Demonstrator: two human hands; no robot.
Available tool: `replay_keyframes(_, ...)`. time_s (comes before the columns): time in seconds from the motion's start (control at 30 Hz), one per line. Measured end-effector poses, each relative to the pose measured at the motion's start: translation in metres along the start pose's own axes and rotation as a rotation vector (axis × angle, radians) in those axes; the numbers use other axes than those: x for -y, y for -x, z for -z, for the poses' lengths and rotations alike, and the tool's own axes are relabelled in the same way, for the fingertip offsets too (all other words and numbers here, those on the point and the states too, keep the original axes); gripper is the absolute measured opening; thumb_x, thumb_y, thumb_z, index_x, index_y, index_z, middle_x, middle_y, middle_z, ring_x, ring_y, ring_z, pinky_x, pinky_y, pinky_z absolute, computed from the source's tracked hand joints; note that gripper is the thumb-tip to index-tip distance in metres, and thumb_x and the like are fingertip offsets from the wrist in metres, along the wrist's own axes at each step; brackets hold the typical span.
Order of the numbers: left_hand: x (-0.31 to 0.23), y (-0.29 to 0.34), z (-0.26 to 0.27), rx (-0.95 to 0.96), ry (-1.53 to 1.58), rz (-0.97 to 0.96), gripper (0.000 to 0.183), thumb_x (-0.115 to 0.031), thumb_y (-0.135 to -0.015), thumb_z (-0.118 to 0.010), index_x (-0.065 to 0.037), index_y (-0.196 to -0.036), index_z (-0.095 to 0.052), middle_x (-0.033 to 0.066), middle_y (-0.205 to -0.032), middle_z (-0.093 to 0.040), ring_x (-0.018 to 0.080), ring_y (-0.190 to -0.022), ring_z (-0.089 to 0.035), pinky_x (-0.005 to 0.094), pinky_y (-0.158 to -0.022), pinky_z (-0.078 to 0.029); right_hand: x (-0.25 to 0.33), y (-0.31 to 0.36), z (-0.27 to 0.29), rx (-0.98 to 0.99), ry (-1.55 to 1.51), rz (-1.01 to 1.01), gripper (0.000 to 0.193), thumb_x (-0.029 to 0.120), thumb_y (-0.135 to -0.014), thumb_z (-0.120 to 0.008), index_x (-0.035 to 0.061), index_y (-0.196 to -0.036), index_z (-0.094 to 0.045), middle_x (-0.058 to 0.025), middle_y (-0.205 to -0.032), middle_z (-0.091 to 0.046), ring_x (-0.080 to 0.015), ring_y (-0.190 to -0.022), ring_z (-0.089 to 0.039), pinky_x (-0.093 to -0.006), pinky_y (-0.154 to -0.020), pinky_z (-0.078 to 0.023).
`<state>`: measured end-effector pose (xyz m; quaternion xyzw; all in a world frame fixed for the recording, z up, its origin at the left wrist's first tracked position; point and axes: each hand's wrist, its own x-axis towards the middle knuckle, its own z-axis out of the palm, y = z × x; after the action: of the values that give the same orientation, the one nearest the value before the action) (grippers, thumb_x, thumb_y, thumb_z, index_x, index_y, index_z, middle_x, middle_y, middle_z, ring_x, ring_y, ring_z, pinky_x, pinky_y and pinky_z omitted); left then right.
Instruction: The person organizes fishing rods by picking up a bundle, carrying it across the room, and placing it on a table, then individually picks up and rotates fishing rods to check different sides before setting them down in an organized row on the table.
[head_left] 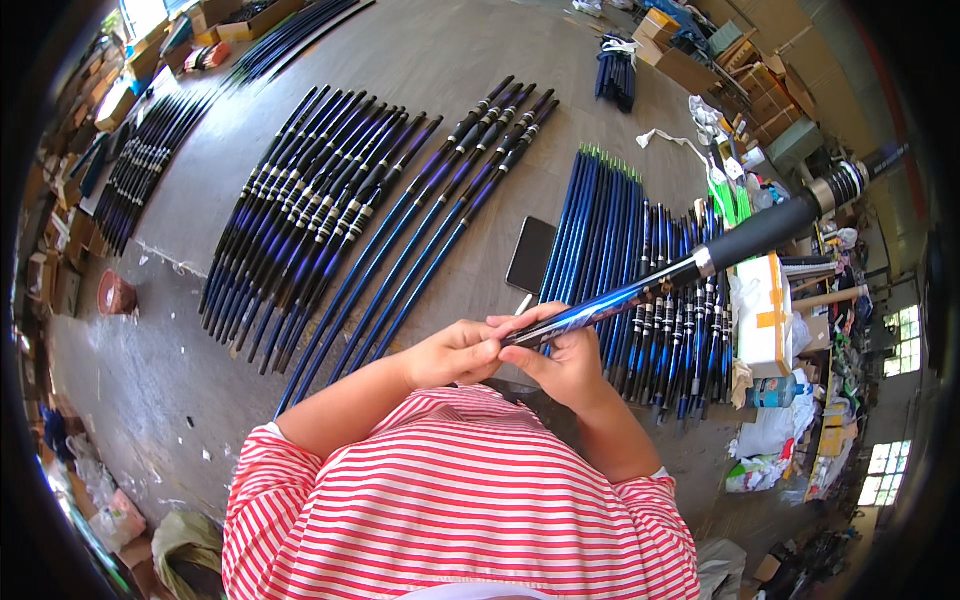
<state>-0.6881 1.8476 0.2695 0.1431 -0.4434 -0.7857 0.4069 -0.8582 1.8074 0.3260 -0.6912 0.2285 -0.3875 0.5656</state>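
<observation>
Fingers of my left hand [452,352] pinch the narrow tip of the rod [640,290], thumb and forefinger pressed together on its very end. My right hand [568,362] wraps the blue shaft just beside that, fingers curled around it from below, thumb on top. Both hands meet in front of my striped shirt [455,500], and the rod runs from them up and to my right, its black grip [765,232] and ringed butt end [840,185] hanging well out over the floor.

To do this well, I judge that the right hand should carry the weight while the left works the tip lightly; the long heavy end wants to swing, so I keep my elbows in and the shaft steady. I cannot tell whether the left fingers twist, pull or only feel the end.

Below the hands lies a row of blue rods [610,225] with green tips, and beside it shorter banded pieces [680,340]. A dark phone [531,255] rests on the floor [200,200] between that row and the longer rods [400,215] fanned out to my left. A taped white box [765,315] stands near the grip, with cartons [700,60] farther off.
</observation>
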Motion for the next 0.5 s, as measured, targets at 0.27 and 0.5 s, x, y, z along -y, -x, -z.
replay_keyframes(0.27,0.021,0.089,0.031,-0.487,-0.632,0.358,0.041,-0.032,-0.093,-0.04,-0.001,-0.081,-0.062,-0.003,-0.056,-0.044,0.0071,-0.053,-0.04,0.0243,-0.048,-0.032,0.024,-0.01,0.121,-0.457,-0.098,0.015,0.031,0.01,-0.079,-0.066,0.0044,-0.104,-0.048,-0.0134,-0.082,-0.064,-0.022,-0.073,-0.064,-0.0295,-0.066,-0.052)
replay_keyframes(0.5,0.006,0.18,0.026,-0.735,-0.735,0.459,0.038,-0.032,-0.09,-0.048,-0.002,-0.07,-0.059,-0.0036,-0.053,-0.042,0.0043,-0.05,-0.036,0.0217,-0.045,-0.028,-0.015,0.005,0.219,-0.673,-0.269,-0.343,0.025,0.022,-0.082,-0.063,0.005,-0.095,-0.05,-0.0111,-0.077,-0.061,-0.0233,-0.07,-0.065,-0.0369,-0.063,-0.057)
